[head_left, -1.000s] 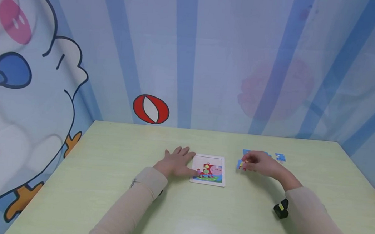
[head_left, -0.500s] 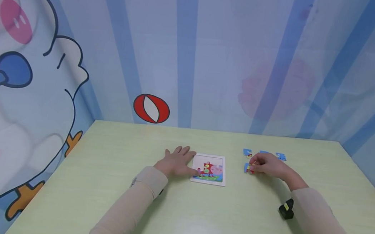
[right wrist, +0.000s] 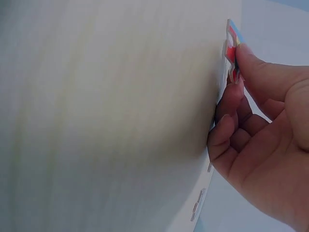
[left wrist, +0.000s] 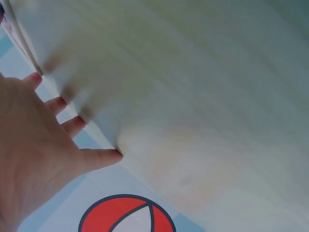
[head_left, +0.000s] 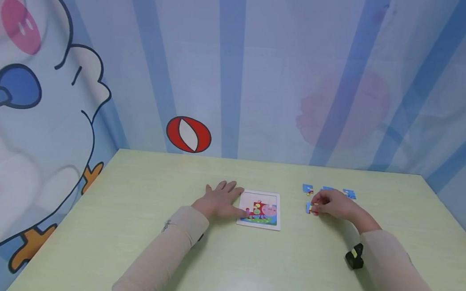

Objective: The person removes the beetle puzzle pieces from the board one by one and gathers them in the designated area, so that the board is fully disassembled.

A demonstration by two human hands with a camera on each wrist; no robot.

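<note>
My left hand [head_left: 219, 202] lies spread at the left side of a white puzzle frame [head_left: 258, 227], its thumb over the frame's lower left part. Inside the frame a partly assembled picture [head_left: 262, 213] shows a pink pig's head and red pieces; the upper part of the tray is bare. To the right of it, my right hand [head_left: 335, 204] pinches a jigsaw piece [right wrist: 231, 50] with blue, red and yellow on it between thumb and fingers. In the right wrist view that piece is tilted off the table. The left wrist view shows the left fingers [left wrist: 99, 158] stretched out.
Behind the right hand lie more loose jigsaw pieces, among them a blue one [head_left: 308, 189] at the left and another [head_left: 349, 194] at the right. One between them is partly hidden by the hand. A patterned curtain [head_left: 269, 76] stands at the table's back edge.
My right hand, with the jigsaw piece, has shifted right, away from the puzzle frame, uncovering a loose blue piece behind it. The left hand has stayed in place.
</note>
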